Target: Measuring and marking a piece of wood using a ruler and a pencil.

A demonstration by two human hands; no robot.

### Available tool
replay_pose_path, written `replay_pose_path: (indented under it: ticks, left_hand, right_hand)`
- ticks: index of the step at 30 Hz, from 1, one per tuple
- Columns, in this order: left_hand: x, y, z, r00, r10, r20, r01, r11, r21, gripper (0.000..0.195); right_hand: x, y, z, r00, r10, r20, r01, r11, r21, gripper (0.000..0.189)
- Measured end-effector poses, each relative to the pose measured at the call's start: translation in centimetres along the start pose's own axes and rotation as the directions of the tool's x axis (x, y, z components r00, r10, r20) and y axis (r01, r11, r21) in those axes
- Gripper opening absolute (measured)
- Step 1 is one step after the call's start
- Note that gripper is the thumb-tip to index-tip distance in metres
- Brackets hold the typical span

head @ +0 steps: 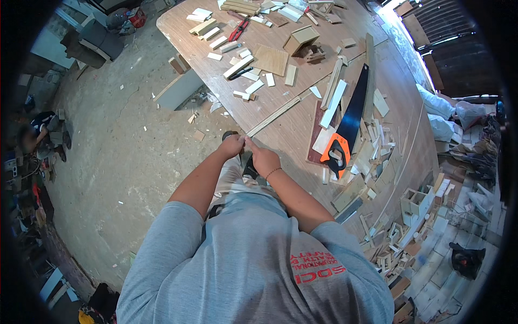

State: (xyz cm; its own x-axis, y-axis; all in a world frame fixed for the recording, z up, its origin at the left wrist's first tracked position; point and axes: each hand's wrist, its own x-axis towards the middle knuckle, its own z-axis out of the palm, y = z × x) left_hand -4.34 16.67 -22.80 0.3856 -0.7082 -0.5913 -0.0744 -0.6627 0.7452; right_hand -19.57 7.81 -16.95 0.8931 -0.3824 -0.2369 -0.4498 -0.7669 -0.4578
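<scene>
My left hand (232, 146) and my right hand (265, 157) come together in front of me at the near edge of the wooden table (283, 107). The left fingers are curled, while the right index finger stretches towards the left fingertips. Whether something small is pinched between them, I cannot tell. Just beyond the fingertips is the near end of a thin wooden strip (275, 116), which lies slantwise across the tabletop. A handsaw (352, 117) with an orange and black handle rests to the right on wood pieces, its dark blade pointing away from me.
Red-handled pliers (239, 29), a black pen (241, 73), a square board (270, 60) and a small wooden box (301, 39) lie farther back among offcuts. Scrap wood (374, 162) crowds the right side. A seated person (48, 131) is at far left. A grey panel (180, 90) stands by the table.
</scene>
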Motion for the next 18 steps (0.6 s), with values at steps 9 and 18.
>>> replay_pose_path:
  ticks: [9, 18]
  left_hand:
    - [0.4, -1.5, 0.0, 0.998, 0.059, -0.031, -0.059, 0.998, -0.006, 0.044]
    - [-9.8, 11.6, -5.5, 0.974, 0.215, 0.071, -0.206, 0.972, -0.115, 0.026]
  right_hand:
    - [-13.6, 2.9, -4.3, 0.997, 0.066, 0.047, -0.077, 0.954, 0.291, 0.053]
    - [-11.4, 2.5, -11.6, 0.670, 0.514, -0.536, 0.092, 0.658, 0.747, 0.053]
